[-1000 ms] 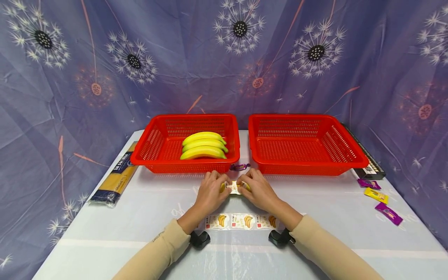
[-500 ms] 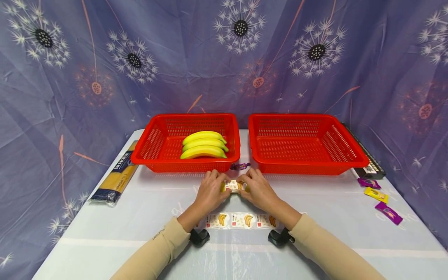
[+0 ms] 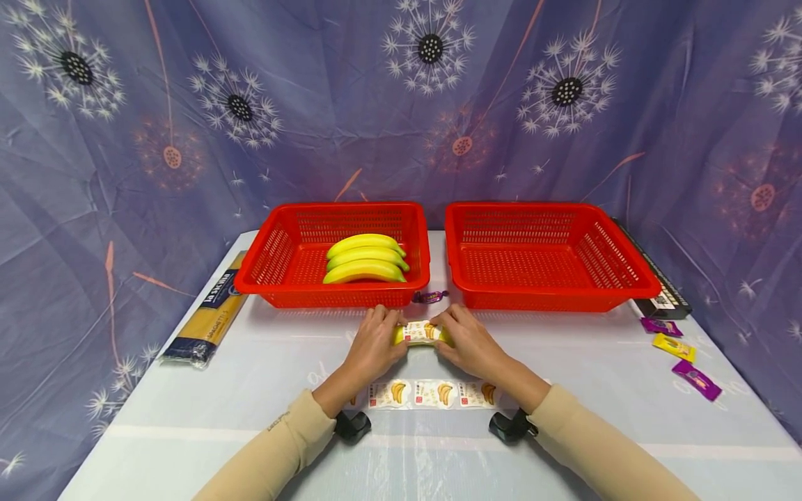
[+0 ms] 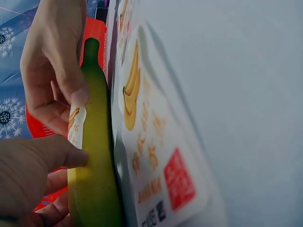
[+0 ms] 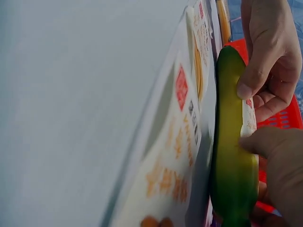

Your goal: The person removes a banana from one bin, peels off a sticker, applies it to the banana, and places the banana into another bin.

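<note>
A small yellow-green banana (image 3: pixel 421 333) lies across the table just in front of the left red basket (image 3: pixel 269 261). A white banana sticker (image 3: pixel 420 330) sits on its middle. My left hand (image 3: pixel 383 334) grips the banana's left end and my right hand (image 3: pixel 452 334) grips its right end. In the left wrist view both thumbs lie at the edges of the sticker (image 4: pixel 75 125) on the banana (image 4: pixel 97 161). The right wrist view shows the same banana (image 5: pixel 232 156) and sticker (image 5: pixel 248 119). A strip of banana stickers (image 3: pixel 432 394) lies flat between my wrists.
Three bananas (image 3: pixel 365 260) lie in the left basket; the right red basket (image 3: pixel 626 268) holds nothing. A purple candy (image 3: pixel 429 297) lies between the baskets. A spaghetti pack (image 3: pixel 211 311) is at the left. Wrapped candies (image 3: pixel 673 347) and a black box (image 3: pixel 661 296) are at the right.
My hands have slid slightly apart along the banana, so more of the sticker and the yellow peel shows between them. Nothing else has moved.
</note>
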`<control>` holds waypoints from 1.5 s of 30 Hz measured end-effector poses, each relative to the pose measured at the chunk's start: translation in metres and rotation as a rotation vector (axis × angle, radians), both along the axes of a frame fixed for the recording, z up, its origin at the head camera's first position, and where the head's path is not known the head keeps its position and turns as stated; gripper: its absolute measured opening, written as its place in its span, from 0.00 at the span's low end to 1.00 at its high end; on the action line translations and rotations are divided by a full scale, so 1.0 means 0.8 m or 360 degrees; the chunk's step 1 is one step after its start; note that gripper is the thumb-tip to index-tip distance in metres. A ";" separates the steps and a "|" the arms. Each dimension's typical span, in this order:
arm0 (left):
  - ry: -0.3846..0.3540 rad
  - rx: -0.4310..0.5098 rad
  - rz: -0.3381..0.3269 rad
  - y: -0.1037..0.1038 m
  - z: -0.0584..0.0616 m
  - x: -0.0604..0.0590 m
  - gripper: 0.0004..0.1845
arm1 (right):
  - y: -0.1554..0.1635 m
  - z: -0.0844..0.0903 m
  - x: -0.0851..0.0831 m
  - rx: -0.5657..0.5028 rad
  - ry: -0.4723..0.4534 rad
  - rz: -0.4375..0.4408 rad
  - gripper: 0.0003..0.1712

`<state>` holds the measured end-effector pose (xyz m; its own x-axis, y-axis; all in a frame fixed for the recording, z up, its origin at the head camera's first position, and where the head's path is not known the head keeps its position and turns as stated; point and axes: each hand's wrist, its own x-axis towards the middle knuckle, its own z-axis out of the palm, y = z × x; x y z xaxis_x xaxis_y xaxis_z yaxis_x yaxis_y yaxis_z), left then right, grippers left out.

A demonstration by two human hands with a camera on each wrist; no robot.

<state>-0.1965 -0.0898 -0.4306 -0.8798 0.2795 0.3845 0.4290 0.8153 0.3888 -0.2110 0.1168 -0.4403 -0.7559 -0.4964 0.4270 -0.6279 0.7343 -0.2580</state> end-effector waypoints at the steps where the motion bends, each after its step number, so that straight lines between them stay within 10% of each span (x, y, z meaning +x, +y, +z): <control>1: -0.0005 -0.0001 0.0001 0.000 0.000 0.000 0.16 | -0.003 0.000 0.000 0.0013 -0.0010 -0.0011 0.22; 9: 0.0071 -0.0020 0.0004 0.001 -0.002 0.000 0.16 | -0.022 0.004 -0.005 0.0148 0.0093 -0.0144 0.21; 26: 0.0115 -0.0218 0.0049 0.014 -0.002 -0.005 0.17 | -0.002 -0.001 -0.003 0.0044 0.0105 0.0078 0.20; 45: 0.0054 -0.0080 -0.0008 0.000 0.002 0.000 0.16 | -0.005 0.004 -0.006 0.0043 -0.0004 0.0029 0.20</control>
<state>-0.1963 -0.0899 -0.4287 -0.8649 0.3038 0.3996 0.4456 0.8312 0.3326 -0.2159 0.1132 -0.4367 -0.7474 -0.5215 0.4115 -0.6409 0.7293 -0.2398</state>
